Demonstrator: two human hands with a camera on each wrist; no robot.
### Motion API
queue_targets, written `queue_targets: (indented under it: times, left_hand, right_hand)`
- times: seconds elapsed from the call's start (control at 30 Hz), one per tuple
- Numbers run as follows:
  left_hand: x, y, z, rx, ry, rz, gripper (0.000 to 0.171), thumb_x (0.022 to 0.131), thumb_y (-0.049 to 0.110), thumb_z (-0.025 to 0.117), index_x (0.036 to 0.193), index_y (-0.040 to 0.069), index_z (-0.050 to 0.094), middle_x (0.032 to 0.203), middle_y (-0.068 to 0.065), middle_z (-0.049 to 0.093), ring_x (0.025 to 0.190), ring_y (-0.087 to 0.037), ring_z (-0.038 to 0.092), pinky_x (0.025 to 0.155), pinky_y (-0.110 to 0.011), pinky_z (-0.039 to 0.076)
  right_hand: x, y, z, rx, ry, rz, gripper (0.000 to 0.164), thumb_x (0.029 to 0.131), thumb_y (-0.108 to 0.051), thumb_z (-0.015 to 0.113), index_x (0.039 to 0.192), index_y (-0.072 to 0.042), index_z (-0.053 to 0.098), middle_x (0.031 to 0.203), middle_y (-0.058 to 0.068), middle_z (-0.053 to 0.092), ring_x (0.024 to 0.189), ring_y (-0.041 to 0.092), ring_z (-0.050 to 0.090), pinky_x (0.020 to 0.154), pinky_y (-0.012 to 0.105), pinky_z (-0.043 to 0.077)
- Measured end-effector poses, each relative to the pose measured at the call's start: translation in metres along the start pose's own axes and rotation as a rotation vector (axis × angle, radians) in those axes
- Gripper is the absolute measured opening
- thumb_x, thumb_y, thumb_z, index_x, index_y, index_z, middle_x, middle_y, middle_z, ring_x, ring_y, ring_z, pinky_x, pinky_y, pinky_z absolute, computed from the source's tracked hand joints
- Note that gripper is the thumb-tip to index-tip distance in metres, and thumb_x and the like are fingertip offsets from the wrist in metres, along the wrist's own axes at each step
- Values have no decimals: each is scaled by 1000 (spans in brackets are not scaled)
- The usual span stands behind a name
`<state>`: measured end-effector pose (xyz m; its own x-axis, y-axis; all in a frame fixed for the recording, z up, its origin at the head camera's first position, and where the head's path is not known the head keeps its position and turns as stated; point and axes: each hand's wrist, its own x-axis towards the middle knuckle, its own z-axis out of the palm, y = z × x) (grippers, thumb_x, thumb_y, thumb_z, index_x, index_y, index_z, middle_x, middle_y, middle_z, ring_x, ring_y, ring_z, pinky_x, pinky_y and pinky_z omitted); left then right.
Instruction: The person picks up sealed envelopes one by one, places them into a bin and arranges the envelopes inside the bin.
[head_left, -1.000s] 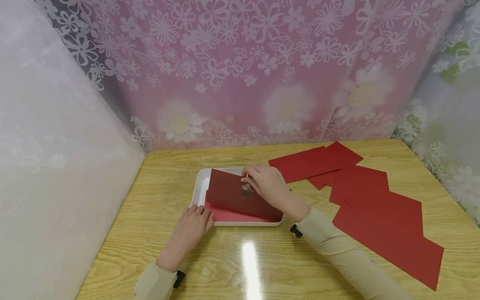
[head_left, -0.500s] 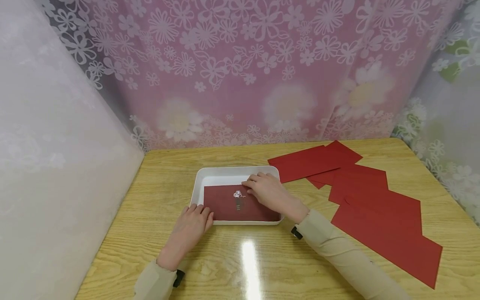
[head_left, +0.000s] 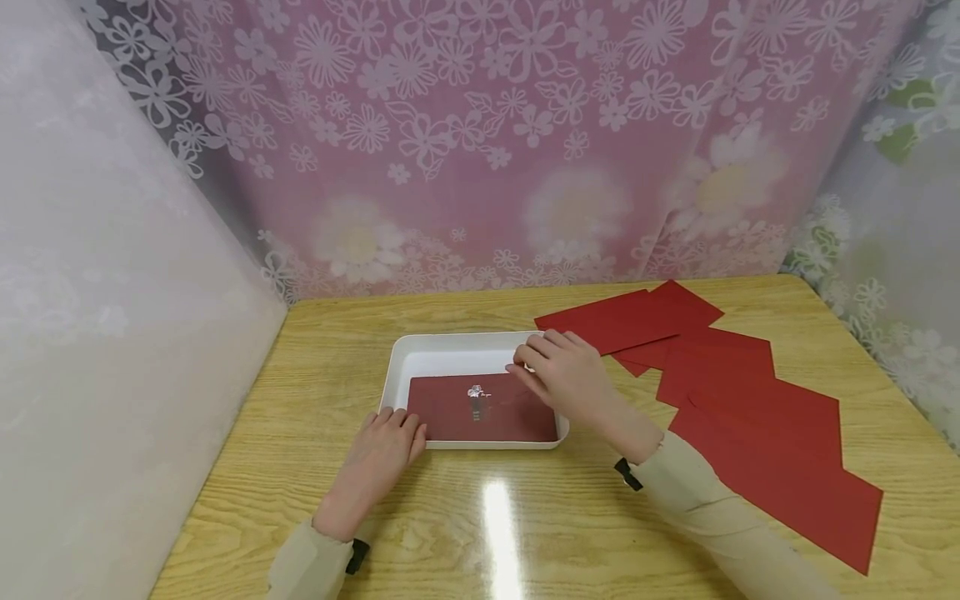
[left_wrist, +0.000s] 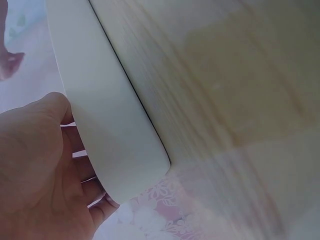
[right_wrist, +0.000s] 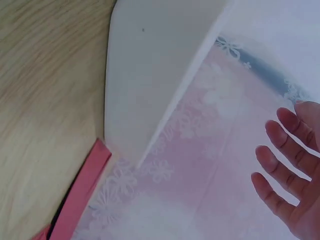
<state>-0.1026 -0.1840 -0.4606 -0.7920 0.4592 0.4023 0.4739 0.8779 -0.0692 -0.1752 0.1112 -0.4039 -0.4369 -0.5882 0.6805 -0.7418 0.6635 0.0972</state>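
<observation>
A white shallow tray (head_left: 442, 343) sits on the table, and a dark red card or envelope (head_left: 442, 412) with a small silvery print lies flat in its front part. At the tray's front left corner my left hand (head_left: 378, 457) holds the rim; in the left wrist view its fingers (left_wrist: 91, 189) curl over the edge of the wall. My right hand (head_left: 573, 383) hovers above the tray's right end, holding nothing. Its fingers (right_wrist: 280, 160) are spread and slightly bent in the right wrist view, apart from the tray.
Several red envelopes (head_left: 787, 475) lie overlapping across the right side of the wooden table (head_left: 330, 350), some near the tray's right end. A flowered curtain (head_left: 480, 200) hangs behind the table, and a pale sheet (head_left: 112, 292) hangs at the left.
The dark red piece, tilted up under my right hand one second ago, came down flat in the tray. My right hand then let go and moved right and up. My left hand stayed.
</observation>
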Motion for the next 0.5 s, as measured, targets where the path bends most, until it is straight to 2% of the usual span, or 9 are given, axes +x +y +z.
queue_targets:
  times: [0.2, 0.5]
  left_hand:
    - [-1, 0, 0, -3, -16, -6, 23, 97, 19, 65, 78, 11, 55, 74, -3, 56, 69, -22, 47, 64, -32, 37]
    - [-1, 0, 2, -3, -11, 0, 24, 97, 18, 64, 77, 10, 54, 74, -3, 56, 69, -22, 47, 64, -32, 37]
  right_hand:
    - [-13, 8, -21, -6, 76, 9, 41, 107, -38, 47, 84, -11, 67, 80, 1, 64, 72, 22, 56, 61, 33, 44]
    - [-50, 35, -57, -51, 12, 112, 55, 109, -48, 35, 89, -9, 68, 82, 4, 65, 74, 25, 59, 62, 37, 48]
